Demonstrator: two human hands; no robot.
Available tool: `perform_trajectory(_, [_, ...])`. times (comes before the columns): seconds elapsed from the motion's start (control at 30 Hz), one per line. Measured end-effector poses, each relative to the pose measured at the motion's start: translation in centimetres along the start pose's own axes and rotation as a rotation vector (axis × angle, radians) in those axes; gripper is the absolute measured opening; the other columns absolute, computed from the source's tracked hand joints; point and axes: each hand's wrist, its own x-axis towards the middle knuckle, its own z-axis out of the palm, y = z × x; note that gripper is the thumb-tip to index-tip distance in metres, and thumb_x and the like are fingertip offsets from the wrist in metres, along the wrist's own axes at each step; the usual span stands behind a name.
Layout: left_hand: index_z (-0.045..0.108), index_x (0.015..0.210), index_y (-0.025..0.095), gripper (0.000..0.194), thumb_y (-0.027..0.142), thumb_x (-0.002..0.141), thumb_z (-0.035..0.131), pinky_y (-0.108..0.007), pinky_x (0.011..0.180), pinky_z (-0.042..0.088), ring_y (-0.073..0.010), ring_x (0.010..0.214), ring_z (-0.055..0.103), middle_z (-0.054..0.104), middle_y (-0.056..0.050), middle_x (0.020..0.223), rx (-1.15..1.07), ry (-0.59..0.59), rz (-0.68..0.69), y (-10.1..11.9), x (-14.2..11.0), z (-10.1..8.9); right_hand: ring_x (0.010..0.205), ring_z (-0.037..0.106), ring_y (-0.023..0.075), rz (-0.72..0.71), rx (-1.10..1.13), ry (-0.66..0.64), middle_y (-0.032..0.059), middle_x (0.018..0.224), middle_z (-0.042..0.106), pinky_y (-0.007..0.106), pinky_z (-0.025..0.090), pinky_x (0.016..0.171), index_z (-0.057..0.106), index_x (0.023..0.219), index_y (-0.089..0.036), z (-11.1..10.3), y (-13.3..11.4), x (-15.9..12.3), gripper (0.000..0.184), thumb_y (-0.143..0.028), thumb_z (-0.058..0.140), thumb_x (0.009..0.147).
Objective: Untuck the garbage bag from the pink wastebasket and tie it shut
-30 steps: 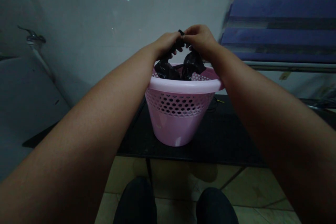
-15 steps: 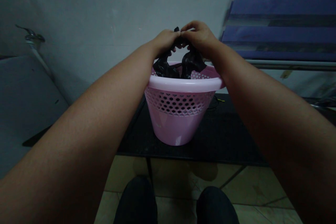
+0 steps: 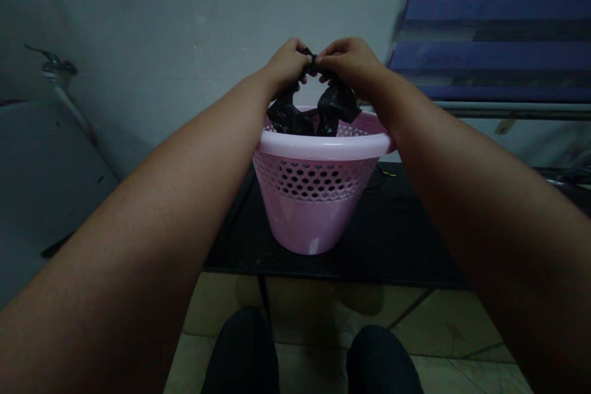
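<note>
A pink plastic basket (image 3: 318, 197) with a perforated band under its rim stands on a dark table. A black plastic bag (image 3: 295, 118) sits inside it and rises above the rim in two bunched parts. My left hand (image 3: 285, 66) and my right hand (image 3: 349, 64) meet above the basket's far side, both pinched on the bag's top edges, which they hold together between them.
The dark table (image 3: 397, 240) has its front edge just before the basket. A pale wall (image 3: 184, 61) stands behind, with a metal tap (image 3: 53, 68) at the left. Blue striped blinds (image 3: 498, 31) hang at the upper right. My knees (image 3: 314, 357) show above a tiled floor.
Both hands stayed joined over the basket and shifted slightly, working the bag's top between the fingers. The basket has not moved.
</note>
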Motion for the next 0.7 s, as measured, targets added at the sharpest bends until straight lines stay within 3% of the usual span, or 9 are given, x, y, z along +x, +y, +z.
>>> perform_trajectory(0.2, [0.040,0.109,0.019,0.030,0.010,0.080,0.039,-0.017,0.058,0.032,-0.0047,0.055,0.043,0.051,0.002,0.074,-0.007,0.025,0.030,0.1,-0.1,-0.1,0.087,0.056,0.0113,0.089,0.018,-0.008,0.0050,0.063,0.055,0.022,0.040,0.080,0.059,0.081,-0.019,0.2,0.0,-0.2,0.020,-0.038,0.056,0.074])
perform_trajectory(0.33, [0.043,0.096,0.016,0.020,0.009,0.078,0.039,-0.018,0.057,0.032,-0.0050,0.054,0.043,0.051,0.001,0.072,-0.050,0.000,0.055,0.0,0.1,-0.1,0.078,0.055,0.0095,0.086,0.068,-0.005,0.0035,0.068,0.057,0.022,0.042,0.077,0.060,0.085,-0.019,0.3,-0.1,-0.4,0.015,-0.029,0.054,0.075])
perform_trajectory(0.47, [0.043,0.083,0.014,0.009,0.011,0.075,0.043,-0.018,0.053,0.030,-0.0057,0.053,0.043,0.052,0.000,0.071,-0.092,-0.019,0.075,-0.1,0.3,0.0,0.071,0.053,0.0068,0.068,0.074,-0.004,0.0036,0.073,0.058,0.022,0.042,0.078,0.060,0.077,-0.016,0.3,-0.6,-1.0,0.012,-0.027,0.055,0.076])
perform_trajectory(0.7, [0.047,0.082,0.011,0.007,0.010,0.075,0.045,-0.019,0.047,0.029,-0.0051,0.048,0.043,0.051,0.000,0.066,-0.075,-0.038,0.060,0.0,-0.2,0.1,0.057,0.041,0.0014,0.007,0.011,0.049,0.0022,0.069,0.055,0.018,0.038,0.067,0.057,0.071,-0.011,0.2,-0.6,-0.8,0.006,-0.016,0.054,0.073])
